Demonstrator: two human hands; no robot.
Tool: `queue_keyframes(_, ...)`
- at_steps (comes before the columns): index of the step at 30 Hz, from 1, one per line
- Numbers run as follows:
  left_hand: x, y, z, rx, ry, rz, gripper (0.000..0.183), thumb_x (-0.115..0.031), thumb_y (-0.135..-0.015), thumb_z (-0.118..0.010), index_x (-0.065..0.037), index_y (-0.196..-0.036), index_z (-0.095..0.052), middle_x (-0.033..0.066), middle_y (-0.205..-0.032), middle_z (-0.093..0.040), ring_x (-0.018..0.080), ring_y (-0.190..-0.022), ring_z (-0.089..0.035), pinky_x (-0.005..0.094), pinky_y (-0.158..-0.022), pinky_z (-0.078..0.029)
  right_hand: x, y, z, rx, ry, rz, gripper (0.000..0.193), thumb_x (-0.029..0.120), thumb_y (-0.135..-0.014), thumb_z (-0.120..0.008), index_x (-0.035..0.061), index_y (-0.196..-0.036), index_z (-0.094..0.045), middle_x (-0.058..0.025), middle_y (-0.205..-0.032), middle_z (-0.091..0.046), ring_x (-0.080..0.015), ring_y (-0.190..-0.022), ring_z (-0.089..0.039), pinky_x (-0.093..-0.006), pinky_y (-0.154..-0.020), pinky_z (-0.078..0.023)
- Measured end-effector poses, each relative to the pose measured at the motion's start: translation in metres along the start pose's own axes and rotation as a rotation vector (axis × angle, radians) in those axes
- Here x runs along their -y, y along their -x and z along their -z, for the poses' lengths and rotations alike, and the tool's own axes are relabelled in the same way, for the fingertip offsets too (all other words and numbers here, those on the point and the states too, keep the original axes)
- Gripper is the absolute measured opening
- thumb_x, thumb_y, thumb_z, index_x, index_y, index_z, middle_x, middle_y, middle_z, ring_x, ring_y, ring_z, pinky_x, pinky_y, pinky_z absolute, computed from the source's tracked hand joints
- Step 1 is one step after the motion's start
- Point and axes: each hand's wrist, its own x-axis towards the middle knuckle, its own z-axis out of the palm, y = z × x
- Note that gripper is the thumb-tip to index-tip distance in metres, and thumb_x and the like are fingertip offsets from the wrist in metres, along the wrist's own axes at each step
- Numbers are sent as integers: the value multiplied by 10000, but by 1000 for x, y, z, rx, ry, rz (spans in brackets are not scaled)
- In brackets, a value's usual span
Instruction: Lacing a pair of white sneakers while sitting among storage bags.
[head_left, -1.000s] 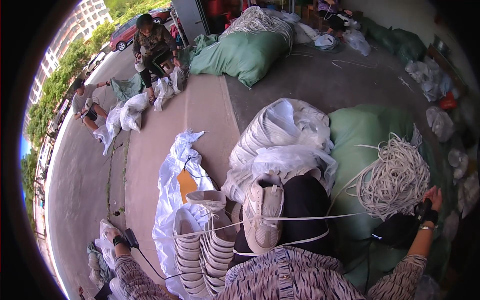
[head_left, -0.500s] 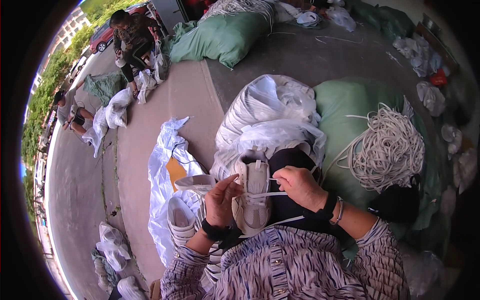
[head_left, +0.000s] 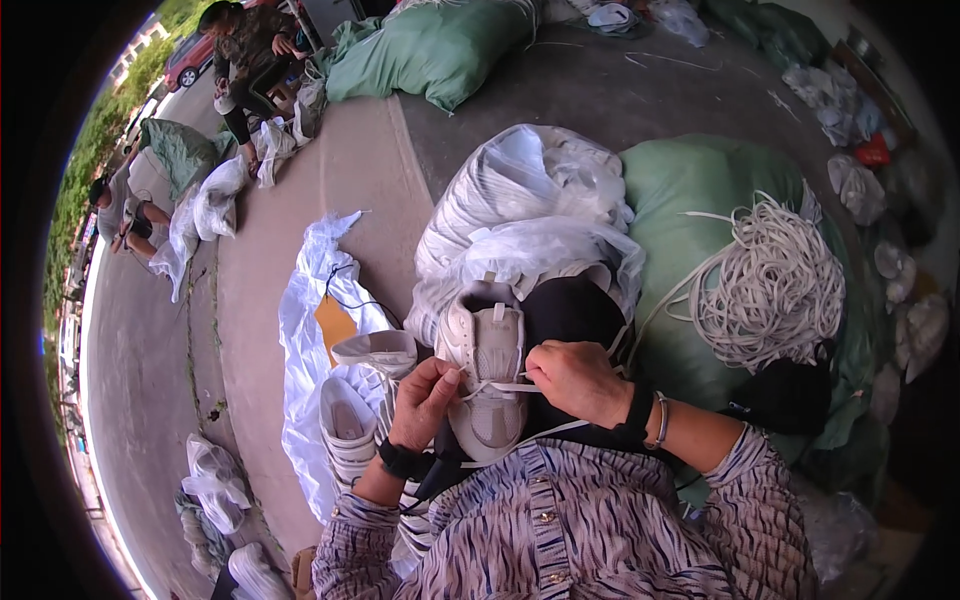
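Note:
A beige sneaker [head_left: 492, 425] rests on my lap with its toe toward me. A flat white shoelace [head_left: 505, 387] crosses its lower eyelets. On the sneaker's left side, my left hand [head_left: 424, 402] is closed in a pinch on the lace by the eyelet edge. Across from it my right hand [head_left: 580, 382] pinches the lace at the right edge, thumb and forefinger together. The lace tips inside the fingers are hidden. More light sneakers [head_left: 350, 430] stand to the left of my left wrist.
A big tangle of white laces [head_left: 770, 285] lies on a green sack [head_left: 690, 200] to the right. A stuffed white bag [head_left: 500, 205] sits just ahead. Crumpled white plastic [head_left: 310, 300] is at left. Two people sit farther off, one in a camouflage top [head_left: 245, 50].
My right hand has come left, closer to the shoe, and the lace stretch between my hands is shorter. The view has shifted slightly.

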Motion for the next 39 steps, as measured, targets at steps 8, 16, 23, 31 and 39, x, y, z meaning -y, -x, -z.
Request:
queue_keyframes(8,-3,18,3,-76,71,62,168,-202,-906,-601,-55,-828,-577,-48,-731,-553,37,-647,-467,178,-605,-381,8,-7,-12,37,51,45,110,118,-799,-575,45,-717,-566,-116,-710,-609,-288,-659,-625,-395,-580,-502)
queue_keyframes(16,-5,6,-2,-54,-12,103,199,-219,-910,-592,-56,-796,-578,-56,-664,-518,27,-587,-440,186,-544,-367,1,-10,6,138,-142,38,58,48,-780,-546,33,-823,-583,-111,-775,-604,-310,-704,-608,-381,-602,-483)
queue_keyframes(23,-7,-6,4,-21,9,194,176,-207,-890,-593,-68,-782,-581,-43,-662,-537,33,-567,-457,188,-509,-360,-2,-16,13,215,-51,131,58,33,-771,-543,37,-820,-574,-110,-764,-564,-312,-705,-593,-385,-614,-486)
queue_keyframes(31,-48,-22,-7,177,-1288,-433,106,-175,-798,-612,-80,-818,-570,86,-732,-595,300,-709,-611,372,-595,-486,7,-28,25,91,325,557,137,65,-689,-579,63,-826,-586,-79,-903,-495,-230,-838,-526,-334,-688,-426)
queue_keyframes(39,-82,-42,-1,411,-1654,-1016,366,-213,-696,-652,-121,-1049,-619,68,-1078,-500,258,-1135,-423,394,-977,-365,9,-42,23,163,478,797,101,125,-724,-571,101,-816,-605,-21,-822,-516,-187,-806,-511,-302,-716,-428)
